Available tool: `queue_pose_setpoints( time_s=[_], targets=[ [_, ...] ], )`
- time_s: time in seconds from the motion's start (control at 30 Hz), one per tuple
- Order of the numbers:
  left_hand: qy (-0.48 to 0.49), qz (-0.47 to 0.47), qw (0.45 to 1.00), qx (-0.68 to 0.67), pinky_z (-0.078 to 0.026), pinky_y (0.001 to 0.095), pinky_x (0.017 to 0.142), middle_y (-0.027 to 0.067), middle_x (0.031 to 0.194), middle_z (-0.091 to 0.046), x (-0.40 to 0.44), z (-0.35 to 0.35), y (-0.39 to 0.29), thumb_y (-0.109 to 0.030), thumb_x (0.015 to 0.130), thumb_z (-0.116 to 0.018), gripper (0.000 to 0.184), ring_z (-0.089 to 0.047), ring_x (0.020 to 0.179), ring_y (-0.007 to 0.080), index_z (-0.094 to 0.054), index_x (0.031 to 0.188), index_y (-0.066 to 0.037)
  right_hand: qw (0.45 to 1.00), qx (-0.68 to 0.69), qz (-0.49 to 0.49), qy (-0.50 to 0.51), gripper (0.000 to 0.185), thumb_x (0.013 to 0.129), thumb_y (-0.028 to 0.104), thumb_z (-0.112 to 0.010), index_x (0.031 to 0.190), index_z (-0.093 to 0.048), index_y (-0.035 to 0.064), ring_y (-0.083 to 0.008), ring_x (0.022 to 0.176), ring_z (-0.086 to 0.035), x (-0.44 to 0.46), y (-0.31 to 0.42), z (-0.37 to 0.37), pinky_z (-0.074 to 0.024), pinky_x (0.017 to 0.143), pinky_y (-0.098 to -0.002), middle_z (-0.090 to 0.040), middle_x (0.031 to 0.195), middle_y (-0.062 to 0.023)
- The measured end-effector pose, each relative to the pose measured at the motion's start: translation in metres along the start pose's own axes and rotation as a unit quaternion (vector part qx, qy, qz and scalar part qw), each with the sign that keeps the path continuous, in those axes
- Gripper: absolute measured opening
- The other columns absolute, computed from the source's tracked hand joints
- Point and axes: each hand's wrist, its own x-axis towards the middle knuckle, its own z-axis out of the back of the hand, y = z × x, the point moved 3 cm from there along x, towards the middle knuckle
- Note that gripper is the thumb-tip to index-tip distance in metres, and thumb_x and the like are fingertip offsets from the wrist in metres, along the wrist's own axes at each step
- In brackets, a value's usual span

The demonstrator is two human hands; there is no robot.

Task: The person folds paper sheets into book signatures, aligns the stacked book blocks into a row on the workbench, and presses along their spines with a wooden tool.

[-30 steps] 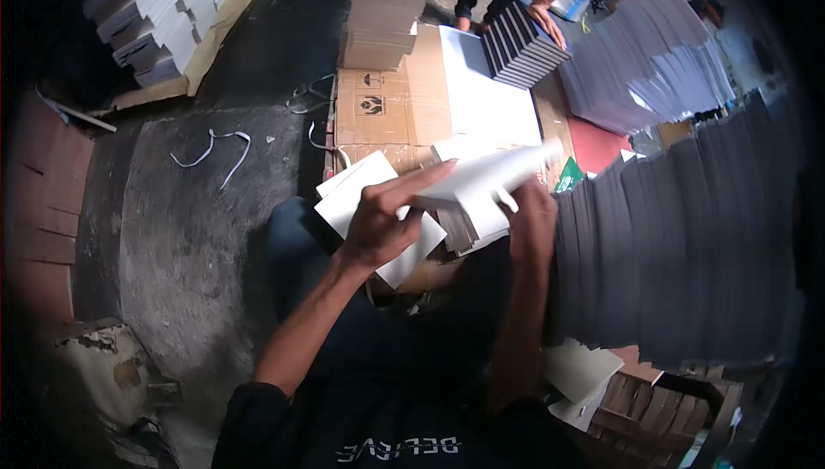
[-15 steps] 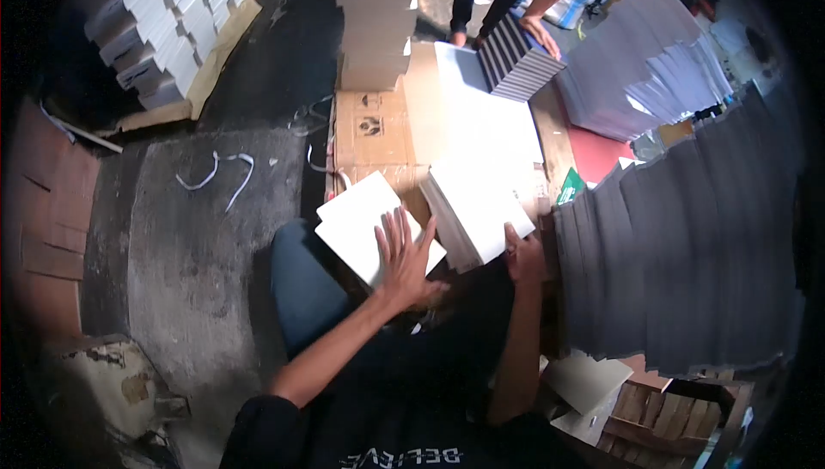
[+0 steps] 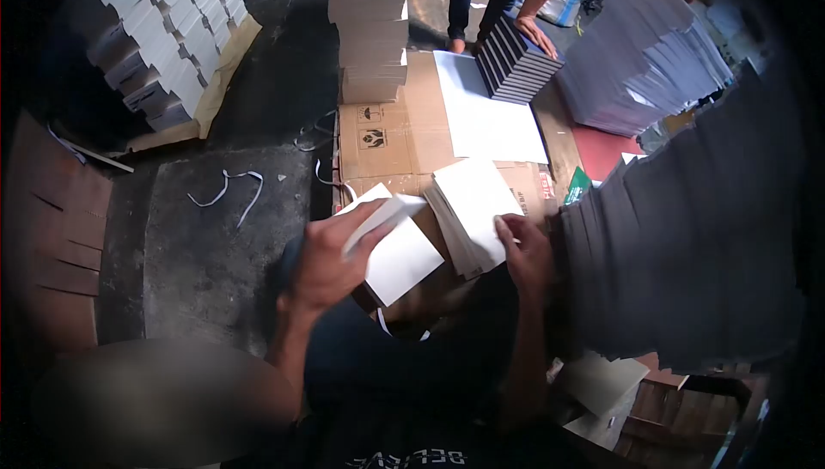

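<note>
My left hand is closed around a white paper booklet, lifted and tilted above a pile of white paper blocks. Its fingers lie on the far side, partly out of sight. My right hand pinches the near right corner of the top sheets on a second white stack. That stack is slightly fanned along its left side and rests on cardboard.
A flattened cardboard box covers the work surface. Beyond it are a tall paper stack and dark-striped books, each under another person's hand. Dark sheets rise close on my right. A white strap lies on the floor.
My left hand, earlier spread flat on the left pile, has moved left and up, now gripping a booklet. My right hand stays at the right stack's corner.
</note>
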Motion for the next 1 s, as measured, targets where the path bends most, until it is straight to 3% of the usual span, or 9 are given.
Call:
queue_pose_setpoints(
  time_s=[0.1, 0.23, 0.47, 0.53, 0.63, 0.77, 0.9, 0.97, 1.0],
  targets=[
    [-0.008, -0.069, 0.984, -0.163, -0.057, 0.0346, 0.082, 0.0202, 0.104, -0.070, -0.013, 0.009, 0.025, 0.008, 0.084, -0.066, 0.034, -0.070, 0.097, 0.0286, -0.065, 0.116, -0.003, 0.965, 0.199, 0.072, 0.157, 0.028, 0.087, 0.012, -0.075, 0.109, -0.066, -0.0017, -0.0166, 0.096, -0.066, -0.013, 0.026, -0.026, -0.0546, 0.083, -0.0324, -0.071, 0.100, -0.0104],
    [-0.108, -0.042, 0.869, -0.481, -0.053, 0.0344, 0.095, 0.0171, 0.112, -0.069, -0.038, -0.005, 0.074, 0.017, 0.079, -0.064, 0.041, -0.064, 0.111, 0.0245, -0.067, 0.114, -0.005, 0.949, 0.265, 0.082, 0.149, 0.033, 0.083, 0.006, -0.077, 0.112, -0.065, -0.0031, -0.0167, 0.096, -0.066, -0.020, 0.046, -0.023, -0.0543, 0.085, -0.0313, -0.070, 0.101, -0.0089],
    [-0.044, -0.015, 0.930, -0.365, -0.050, 0.0350, 0.095, 0.0140, 0.107, -0.069, -0.028, -0.008, 0.084, 0.011, 0.081, -0.065, 0.032, -0.065, 0.104, 0.0200, -0.063, 0.112, 0.003, 0.972, 0.110, 0.140, 0.151, 0.026, 0.079, 0.006, -0.079, 0.102, -0.070, -0.0010, -0.0123, 0.085, -0.066, -0.030, 0.063, 0.016, -0.0547, 0.077, -0.0298, -0.071, 0.091, -0.0079],
    [0.003, 0.025, 0.957, -0.289, -0.049, 0.0268, 0.085, 0.0076, 0.096, -0.069, -0.013, -0.005, 0.061, 0.000, 0.086, -0.069, 0.021, -0.064, 0.093, 0.0129, -0.064, 0.106, 0.003, 0.934, -0.069, 0.185, 0.297, 0.026, 0.081, 0.008, -0.078, 0.104, -0.070, 0.0005, -0.0129, 0.082, -0.066, -0.035, 0.100, 0.019, -0.0535, 0.075, -0.0304, -0.071, 0.087, -0.0091],
    [0.038, 0.089, 0.933, -0.346, -0.048, 0.0242, 0.087, 0.0078, 0.102, -0.069, -0.002, -0.027, 0.060, -0.007, 0.088, -0.071, 0.026, -0.063, 0.097, 0.0113, -0.062, 0.110, 0.004, 0.943, 0.007, 0.104, 0.316, 0.024, 0.084, 0.011, -0.076, 0.103, -0.069, -0.0006, -0.0132, 0.081, -0.065, -0.041, 0.092, 0.006, -0.0523, 0.074, -0.0314, -0.071, 0.086, -0.0099],
    [-0.090, 0.112, 0.947, -0.287, -0.041, 0.0352, 0.107, 0.0207, 0.133, -0.056, 0.002, -0.035, 0.103, -0.004, 0.090, -0.066, 0.051, -0.052, 0.127, 0.0254, -0.045, 0.135, 0.005, 0.988, 0.003, 0.096, 0.119, 0.023, 0.090, 0.011, -0.069, 0.109, -0.067, -0.0012, -0.0130, 0.089, -0.063, -0.037, 0.079, 0.024, -0.0526, 0.078, -0.0333, -0.070, 0.092, -0.0114],
    [-0.192, 0.319, 0.905, -0.206, -0.031, 0.0385, 0.114, 0.0279, 0.147, -0.039, -0.042, -0.044, 0.152, -0.020, 0.093, -0.067, 0.071, -0.039, 0.138, 0.0321, -0.030, 0.146, 0.007, 0.988, -0.108, 0.105, -0.036, 0.028, 0.092, 0.004, -0.062, 0.120, -0.065, 0.0016, -0.0209, 0.099, -0.066, -0.029, 0.075, 0.018, -0.0530, 0.088, -0.0372, -0.070, 0.105, -0.0160],
    [-0.179, 0.362, 0.869, -0.285, -0.028, 0.0368, 0.115, 0.0282, 0.150, -0.035, -0.069, -0.067, 0.156, -0.025, 0.092, -0.067, 0.080, -0.037, 0.139, 0.0323, -0.022, 0.148, 0.010, 0.904, -0.270, 0.315, -0.107, 0.034, 0.094, 0.000, -0.055, 0.128, -0.061, 0.0038, -0.0305, 0.113, -0.064, -0.026, 0.040, 0.004, -0.0503, 0.098, -0.0413, -0.066, 0.120, -0.0189],
    [-0.140, 0.400, 0.875, -0.234, -0.028, 0.0362, 0.114, 0.0282, 0.151, -0.034, -0.082, -0.079, 0.157, -0.027, 0.091, -0.068, 0.085, -0.036, 0.139, 0.0321, -0.019, 0.148, 0.012, 0.900, -0.303, 0.305, -0.070, 0.035, 0.095, 0.001, -0.051, 0.129, -0.059, 0.0039, -0.0345, 0.123, -0.057, -0.027, 0.016, -0.007, -0.0462, 0.104, -0.0446, -0.061, 0.129, -0.0195]
  ],
)
